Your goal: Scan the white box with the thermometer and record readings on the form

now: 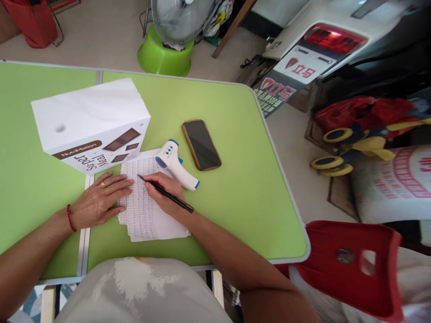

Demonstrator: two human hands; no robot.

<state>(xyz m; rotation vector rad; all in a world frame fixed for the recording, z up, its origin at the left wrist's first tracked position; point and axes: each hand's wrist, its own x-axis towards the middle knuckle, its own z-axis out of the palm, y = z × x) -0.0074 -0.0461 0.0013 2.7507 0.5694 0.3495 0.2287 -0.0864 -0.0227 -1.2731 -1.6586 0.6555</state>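
Observation:
My right hand [164, 192] grips a black pen [171, 196], its tip resting on or just over the paper. The sheets of paper [143, 220] lie stacked a little unevenly, with rows of small writing on their left part. My left hand [103, 198] lies flat, fingers stretched out, its fingertips on the left edge of the sheets. It has a ring and a red bracelet. A white and blue infrared thermometer [178, 168] lies just beyond my right hand, partly over the top of the paper. Part of the sheets is hidden under my right hand.
A white NutriMotion box [90, 119] stands beyond my left hand. A phone [202, 144] lies on the green folding table [249, 193]. Around it are a red chair [350, 269], a fan [178, 22] on a green stool [164, 56], and a white scooter [323, 27].

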